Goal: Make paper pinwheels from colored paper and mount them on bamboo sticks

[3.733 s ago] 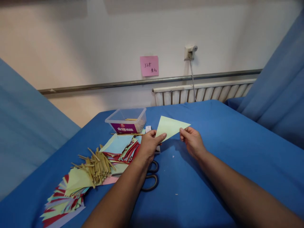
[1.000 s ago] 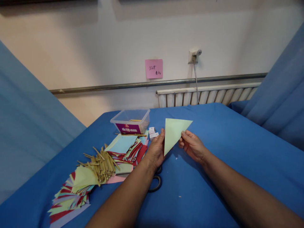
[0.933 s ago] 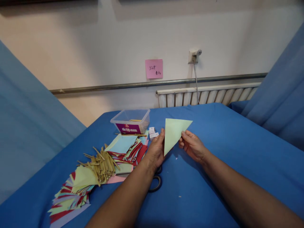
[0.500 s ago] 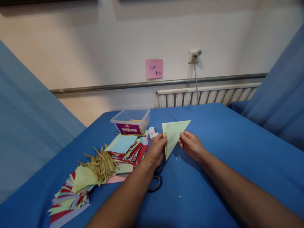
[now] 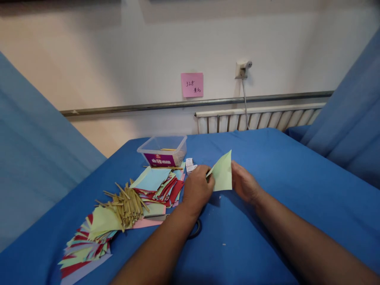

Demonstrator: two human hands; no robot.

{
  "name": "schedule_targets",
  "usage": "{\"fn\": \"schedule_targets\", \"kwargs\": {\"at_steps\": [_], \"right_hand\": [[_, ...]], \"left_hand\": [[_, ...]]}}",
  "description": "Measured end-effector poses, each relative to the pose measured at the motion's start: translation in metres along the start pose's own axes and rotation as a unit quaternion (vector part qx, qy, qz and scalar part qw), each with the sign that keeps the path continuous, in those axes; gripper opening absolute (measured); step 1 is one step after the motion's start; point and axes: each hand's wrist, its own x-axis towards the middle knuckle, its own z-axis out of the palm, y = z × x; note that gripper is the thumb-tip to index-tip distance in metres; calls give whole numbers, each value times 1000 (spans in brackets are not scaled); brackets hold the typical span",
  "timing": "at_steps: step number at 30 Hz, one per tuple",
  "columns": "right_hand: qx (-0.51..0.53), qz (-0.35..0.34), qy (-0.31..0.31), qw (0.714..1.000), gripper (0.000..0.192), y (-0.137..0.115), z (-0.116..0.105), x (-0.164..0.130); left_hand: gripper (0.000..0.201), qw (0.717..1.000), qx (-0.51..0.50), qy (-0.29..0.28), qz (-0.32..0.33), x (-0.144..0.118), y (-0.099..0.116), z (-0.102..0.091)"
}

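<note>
both forearms reach forward over the blue desk (image 5: 267,221), hands meeting at centre. left hand (image 5: 197,190) is knuckles-up, fingers curled closed, pinching the left corner of the pale green paper (image 5: 222,176). right hand (image 5: 245,184) sits behind the paper's right edge, its grip closed on that edge, fingertips hidden by the sheet. paper is held just above the desk between the 2 hands, tilted up on edge.

vs 0.5 s ago: the paper was a wider triangle, point down, with a folded strip on its left; now it reads narrower with its peak up. hands are closer together and lower. paper pile (image 5: 154,186), sticks (image 5: 127,204) and plastic box (image 5: 163,150) unchanged on the left.
</note>
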Motion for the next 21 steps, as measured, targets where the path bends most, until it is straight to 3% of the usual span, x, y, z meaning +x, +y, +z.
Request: {"fn": "schedule_targets", "kwargs": {"at_steps": [4, 7, 11, 16, 18, 21], "right_hand": [[-30, 48, 9, 998, 39, -4, -11, 3], [-43, 57, 8, 997, 34, -6, -21, 7], [-59, 59, 32, 996, 30, -3, -25, 10], [49, 32, 61, 996, 32, 11, -12, 9], [61, 28, 52, 996, 35, 15, -8, 8], [-24, 3, 84, 996, 42, 11, -10, 8]], "left_hand": [[7, 997, -38, 25, -59, 3, -2, 3], [20, 985, -104, 37, -134, 7, -5, 4], [36, 945, -261, 22, -197, 8, -8, 9], [48, 891, -393, 56, -219, 5, -10, 20], [47, 895, -384, 80, -212, 4, -10, 21], [39, 932, -290, 88, -196, 5, -6, 17]]}}
